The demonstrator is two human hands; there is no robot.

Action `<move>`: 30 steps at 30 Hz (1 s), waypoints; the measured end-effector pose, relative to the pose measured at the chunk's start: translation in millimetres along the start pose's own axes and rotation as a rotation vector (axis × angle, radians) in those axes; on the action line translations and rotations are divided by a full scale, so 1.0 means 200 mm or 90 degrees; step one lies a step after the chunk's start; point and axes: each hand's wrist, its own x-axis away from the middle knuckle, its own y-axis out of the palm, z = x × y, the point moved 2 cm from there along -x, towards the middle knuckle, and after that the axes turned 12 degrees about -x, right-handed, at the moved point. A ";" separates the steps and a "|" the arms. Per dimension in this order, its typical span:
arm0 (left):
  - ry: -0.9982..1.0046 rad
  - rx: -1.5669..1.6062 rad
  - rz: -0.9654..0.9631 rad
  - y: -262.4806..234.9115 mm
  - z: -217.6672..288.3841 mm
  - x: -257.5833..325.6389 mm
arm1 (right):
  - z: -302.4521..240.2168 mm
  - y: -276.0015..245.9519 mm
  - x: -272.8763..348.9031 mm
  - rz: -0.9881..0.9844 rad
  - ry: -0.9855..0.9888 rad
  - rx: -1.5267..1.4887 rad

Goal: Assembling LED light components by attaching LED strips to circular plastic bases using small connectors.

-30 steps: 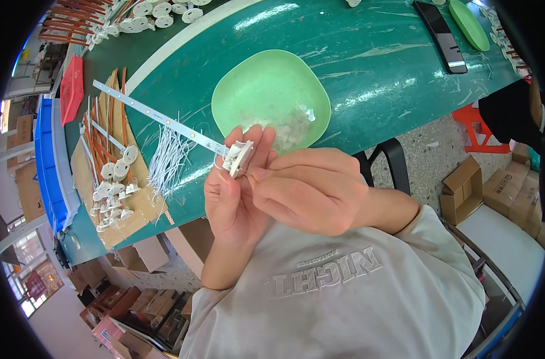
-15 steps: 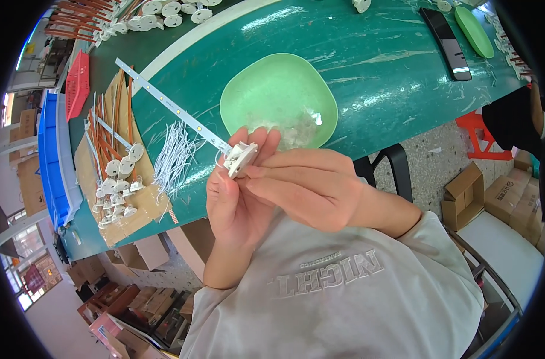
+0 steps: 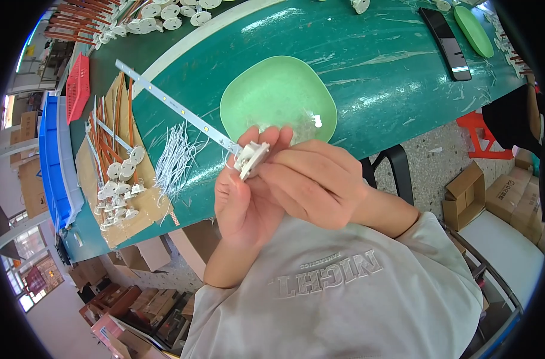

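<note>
Above the counter's [image 3: 380,84] near edge, left hand [image 3: 239,206]: palm up, fingers partly curled, holding a white plastic cap [image 3: 252,160] between thumb and fingers.
Right hand [image 3: 317,185]: nearly closed, fingertips bunched against the cap's right side; whether they also pinch a wire is hidden.
Light strip [image 3: 183,112]: slim and pale, slanting up and left from the cap, far end unsupported.
Careful handling, in my judgement: brace the cap firmly with the left hand, use small fingertip movements with the right, and avoid bending the strip.
Green bowl [image 3: 278,81]: on the counter just beyond the hands, with clear scraps inside.
White wires [image 3: 175,164]: a loose bundle, left of the bowl.
Cardboard [image 3: 150,209]: farther left, under orange-backed strips [image 3: 112,143] with white caps.
</note>
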 end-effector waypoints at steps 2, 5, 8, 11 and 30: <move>-0.001 -0.037 0.054 0.02 -0.01 -0.01 | 0.01 0.02 0.01 0.021 0.006 0.008; 0.030 -0.137 0.144 0.03 -0.02 -0.04 | 0.04 0.03 0.02 0.026 0.018 0.031; 0.034 -0.183 0.172 0.05 -0.02 -0.07 | 0.04 0.03 -0.01 0.001 0.034 0.057; 0.050 -0.150 0.160 0.02 -0.03 -0.09 | 0.05 0.07 -0.04 0.003 0.057 0.068; 0.063 -0.076 0.126 -0.08 0.13 -0.11 | 0.12 -0.21 -0.06 -0.061 0.275 -0.042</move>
